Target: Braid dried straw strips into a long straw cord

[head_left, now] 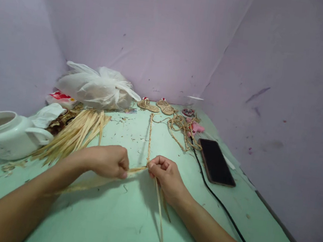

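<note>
A thin braid of straw-coloured fibre (150,137) runs away from me over the green table. My right hand (166,176) pinches its near end, and pale loose strands (160,216) hang from those fingers toward the table's front edge. To the left, my left hand (111,162) is closed around another strand (137,170), stretched sideways from the braid's end. That strand's tail trails below my left forearm. The braid's far end joins a thinner cord leading to a tangled coil of braided cord (178,129).
A bundle of dry strips (79,134) and a white pot (7,134) lie left, with a white plastic bag (97,88) behind. Two small woven sandals (165,106) stand by the wall. Right are a pink glue gun (196,128), its black cable (217,197) and a phone (217,163).
</note>
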`<control>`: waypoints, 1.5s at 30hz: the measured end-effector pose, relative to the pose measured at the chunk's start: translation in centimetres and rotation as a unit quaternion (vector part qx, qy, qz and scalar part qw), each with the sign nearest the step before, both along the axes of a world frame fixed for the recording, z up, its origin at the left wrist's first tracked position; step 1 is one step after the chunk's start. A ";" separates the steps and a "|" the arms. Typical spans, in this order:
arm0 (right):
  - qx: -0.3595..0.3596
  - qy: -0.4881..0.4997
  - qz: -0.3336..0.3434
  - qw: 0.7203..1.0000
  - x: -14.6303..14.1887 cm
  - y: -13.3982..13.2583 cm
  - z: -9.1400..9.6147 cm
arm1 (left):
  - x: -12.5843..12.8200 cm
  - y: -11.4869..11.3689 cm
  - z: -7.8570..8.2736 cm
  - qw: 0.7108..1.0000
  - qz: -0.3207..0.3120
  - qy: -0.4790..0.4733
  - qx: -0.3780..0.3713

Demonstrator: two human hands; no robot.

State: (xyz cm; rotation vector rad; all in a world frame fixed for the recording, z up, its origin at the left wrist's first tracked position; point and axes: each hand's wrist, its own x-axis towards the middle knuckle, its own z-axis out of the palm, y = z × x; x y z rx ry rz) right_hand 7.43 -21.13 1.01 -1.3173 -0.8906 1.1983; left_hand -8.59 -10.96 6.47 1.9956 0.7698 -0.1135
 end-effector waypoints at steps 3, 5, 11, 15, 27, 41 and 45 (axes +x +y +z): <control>0.006 0.014 0.008 1.000 -0.4 0.1 -0.5 | 0.4 -0.4 0.7 0.987 0.156 -0.037 0.007; 0.007 0.022 0.016 1.000 -0.6 0.1 -0.9 | 1.5 -1.4 0.4 0.961 0.258 -0.064 -0.078; 0.007 0.025 0.038 0.999 -0.5 0.3 -1.3 | 3.8 -3.4 -2.1 0.929 0.201 -0.063 -0.303; -0.006 -0.020 0.049 0.999 0.0 0.2 -1.1 | 3.5 -3.6 -2.4 0.944 0.203 -0.043 -0.256; 0.071 -0.358 0.014 0.931 0.1 -1.6 -0.4 | 3.7 -4.5 -3.4 0.981 0.185 -0.051 0.024; 0.269 -0.604 0.035 0.749 -0.9 -3.5 -0.9 | 3.9 -4.9 -4.5 0.975 0.187 -0.083 -0.081; 0.204 -0.436 -0.011 0.876 0.3 -2.8 0.5 | 3.9 -4.6 -3.3 0.977 0.169 -0.099 -0.080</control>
